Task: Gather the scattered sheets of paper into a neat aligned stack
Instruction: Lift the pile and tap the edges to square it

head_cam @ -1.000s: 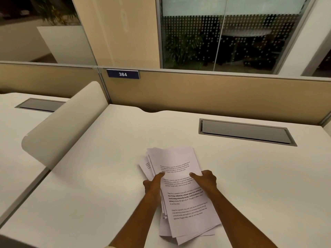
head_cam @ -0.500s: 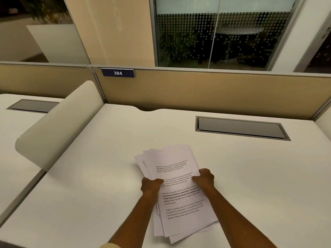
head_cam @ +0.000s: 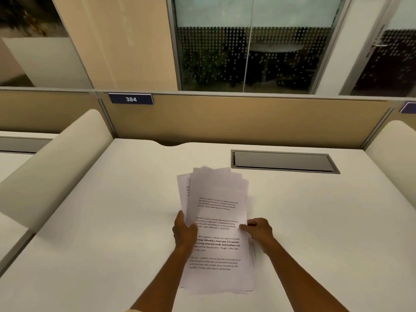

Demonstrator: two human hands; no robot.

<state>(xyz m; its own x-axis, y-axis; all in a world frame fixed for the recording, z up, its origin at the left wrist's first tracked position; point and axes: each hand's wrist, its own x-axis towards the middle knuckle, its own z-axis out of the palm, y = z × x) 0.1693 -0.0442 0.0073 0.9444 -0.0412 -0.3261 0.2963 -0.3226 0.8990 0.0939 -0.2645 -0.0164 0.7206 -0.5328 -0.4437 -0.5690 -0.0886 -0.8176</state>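
Observation:
A pile of several white printed sheets (head_cam: pixel 217 212) lies on the white desk (head_cam: pixel 112 233), roughly square to me, with its far corners still fanned out unevenly. My left hand (head_cam: pixel 184 230) grips the pile's left edge, thumb on top of the top sheet. At the right edge my right hand (head_cam: pixel 258 229) pinches the sheets between thumb and fingers. Both forearms reach in from the bottom of the view and cover part of the pile's lower sides.
A grey cable hatch (head_cam: pixel 283 162) is set into the desk behind the pile on the right. Curved cream dividers stand at the left (head_cam: pixel 58 165) and right (head_cam: pixel 394 149). A tan partition (head_cam: pixel 247 120) with a "384" label (head_cam: pixel 131 99) closes the far edge.
The pile has turned from a slant to nearly straight, and its sheets have closed in on one another. Both hands have shifted outward to the pile's side edges. The view has tilted slightly.

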